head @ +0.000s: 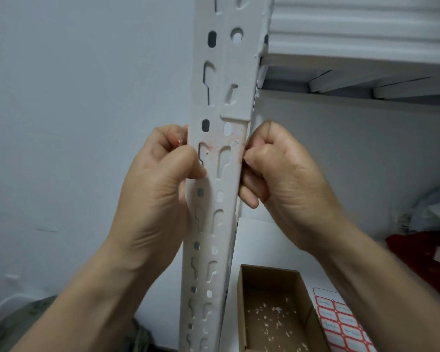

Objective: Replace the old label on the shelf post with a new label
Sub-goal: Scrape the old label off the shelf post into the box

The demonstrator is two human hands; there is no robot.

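A white slotted shelf post (221,102) runs down the middle of the view. At hand height it carries faint red residue of the old label (220,148). My left hand (160,184) curls round the post's left edge, thumb on its front, with a small red and white label scrap (178,142) at its fingertips. My right hand (282,179) is curled at the post's right edge, thumb and forefinger pinched together against the residue; what they pinch is too small to see. A sheet of new red-bordered labels (343,323) lies at the lower right.
An open brown cardboard box (244,295) holding several white paper scraps sits on the white shelf surface (269,240) right of the post. A shelf board (353,62) hangs above. Red cloth (412,252) and white items lie at far right. A pale wall (74,123) fills the left.
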